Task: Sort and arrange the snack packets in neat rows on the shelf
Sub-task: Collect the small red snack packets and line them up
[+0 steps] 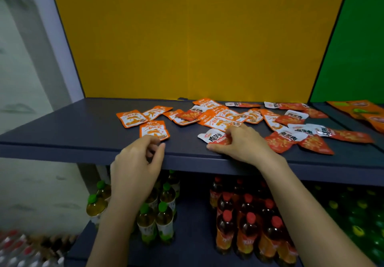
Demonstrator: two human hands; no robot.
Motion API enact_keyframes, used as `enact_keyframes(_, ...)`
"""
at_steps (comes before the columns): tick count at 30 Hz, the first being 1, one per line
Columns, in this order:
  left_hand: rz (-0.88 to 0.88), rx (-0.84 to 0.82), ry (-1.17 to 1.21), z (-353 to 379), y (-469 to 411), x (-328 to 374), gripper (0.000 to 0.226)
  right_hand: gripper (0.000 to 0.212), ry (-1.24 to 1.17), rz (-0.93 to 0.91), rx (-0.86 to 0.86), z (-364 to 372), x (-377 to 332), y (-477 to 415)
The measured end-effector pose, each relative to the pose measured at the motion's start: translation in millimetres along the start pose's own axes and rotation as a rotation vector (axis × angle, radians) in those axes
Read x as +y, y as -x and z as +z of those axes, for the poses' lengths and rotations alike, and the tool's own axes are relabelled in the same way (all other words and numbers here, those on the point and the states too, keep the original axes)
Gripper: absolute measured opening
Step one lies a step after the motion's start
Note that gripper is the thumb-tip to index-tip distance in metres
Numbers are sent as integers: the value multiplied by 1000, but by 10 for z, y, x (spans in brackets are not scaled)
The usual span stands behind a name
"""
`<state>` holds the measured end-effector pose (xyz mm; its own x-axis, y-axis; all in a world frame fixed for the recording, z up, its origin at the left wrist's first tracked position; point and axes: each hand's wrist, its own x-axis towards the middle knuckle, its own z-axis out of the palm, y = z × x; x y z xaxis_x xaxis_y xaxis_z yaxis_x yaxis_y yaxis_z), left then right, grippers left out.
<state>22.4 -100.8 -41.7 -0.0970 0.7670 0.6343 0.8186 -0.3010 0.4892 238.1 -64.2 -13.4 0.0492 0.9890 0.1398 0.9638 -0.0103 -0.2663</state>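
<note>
Several orange and red snack packets lie scattered on the dark blue shelf [62,127]. An orange-white packet [153,131] lies alone near the front, just beyond my left hand [138,162], whose fingers are curled and hold nothing at the shelf's front edge. My right hand [243,144] grips a red packet with a white top [214,136] near the front edge. A loose pile of orange packets [220,117] sits behind it, and red packets [299,138] spread to the right. Two more orange packets [133,118] lie at the left of the group.
A yellow back panel [197,38] and a green one [357,38] close the shelf behind. Larger orange bags [361,111] lie far right. Below stand green-capped tea bottles [164,219], red-capped bottles [249,225] and green bottles [357,214].
</note>
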Motion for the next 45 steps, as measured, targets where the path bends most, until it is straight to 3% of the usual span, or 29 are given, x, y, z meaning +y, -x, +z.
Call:
enact_keyframes(4,-34,-1,-39,102,-261,163,18,71,-43,38,-103,-65,51,-121)
enact_keyframes(8,32,-47,-64,264,-719,350,23,54,-94,32,-55,-102,99,-166)
enact_keyframes(17,-83,-605,-314,1224,-1658,430,58,49,-381,57,397,-564,559,89)
enact_keyframes(20,-158,-663,-345,1347,-1730,378,77,40,-437,128,474,-689,832,150)
enact_keyframes(22,-191,-674,-331,1369,-1773,394,74,36,-447,182,481,-712,984,188)
enact_keyframes(25,-286,-738,-180,1378,-1850,427,50,36,-433,241,462,-698,1101,232)
enact_keyframes(28,-363,-813,-123,1389,-1938,430,53,44,-434,283,478,-675,1196,260)
enact_keyframes(32,-350,-778,-125,1379,-1995,479,50,49,-474,374,530,-700,1404,288)
enact_keyframes(38,-337,-642,62,1358,-2174,404,48,52,-488,486,612,-775,1633,341)
enact_keyframes(45,-134,-397,164,1052,-2263,590,40,55,-387,578,461,-673,1587,278)
